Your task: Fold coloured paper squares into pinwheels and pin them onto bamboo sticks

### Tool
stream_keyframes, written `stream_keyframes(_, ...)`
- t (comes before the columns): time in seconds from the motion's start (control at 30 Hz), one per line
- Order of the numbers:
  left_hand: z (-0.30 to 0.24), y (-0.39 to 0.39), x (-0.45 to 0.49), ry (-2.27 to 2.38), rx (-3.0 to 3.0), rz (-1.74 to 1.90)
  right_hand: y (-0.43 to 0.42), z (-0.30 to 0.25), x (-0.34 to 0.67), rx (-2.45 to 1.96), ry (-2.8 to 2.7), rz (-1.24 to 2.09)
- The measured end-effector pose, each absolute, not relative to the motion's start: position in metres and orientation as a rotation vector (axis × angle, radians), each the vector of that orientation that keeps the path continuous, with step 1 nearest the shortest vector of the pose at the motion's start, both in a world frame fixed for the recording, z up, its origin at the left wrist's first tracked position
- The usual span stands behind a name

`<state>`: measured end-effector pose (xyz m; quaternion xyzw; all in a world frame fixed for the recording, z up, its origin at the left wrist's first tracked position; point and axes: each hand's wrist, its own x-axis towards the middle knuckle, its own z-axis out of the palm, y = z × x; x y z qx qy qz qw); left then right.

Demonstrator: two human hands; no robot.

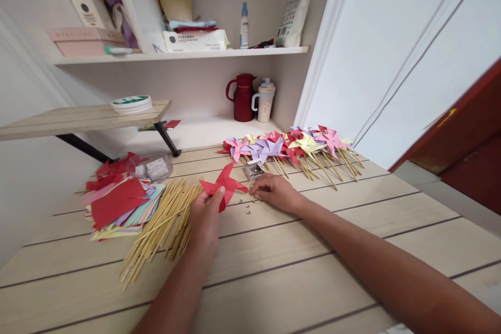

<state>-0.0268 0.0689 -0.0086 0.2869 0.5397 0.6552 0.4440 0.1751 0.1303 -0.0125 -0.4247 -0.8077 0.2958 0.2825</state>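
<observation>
My left hand (205,214) pinches a folded red paper pinwheel (224,183) just above the wooden table (297,276). My right hand (274,190) rests on the table beside it, fingers curled down over several small silver pins (249,207); whether it grips one I cannot tell. A small open pin box (252,169) sits just behind the right hand. A heap of bamboo sticks (162,224) lies left of my left hand. Beyond the sticks is a stack of coloured paper squares (119,203), with red on top.
Finished pinwheels on sticks (297,148) lie in a row at the back right. A clear tub (154,167) sits behind the paper. A red jug (243,96) and a cup (265,100) stand on a white ledge. Shelves hang above, and a wooden board (86,117) juts in at the left.
</observation>
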Motion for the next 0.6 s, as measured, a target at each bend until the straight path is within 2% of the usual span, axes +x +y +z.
stream_keyframes(0.6, -0.0046, 0.0657, -0.0257, 1.297, 0.765, 1.595, 0.1312, -0.0124, 0.1753, -1.065, -2.249, 0.675)
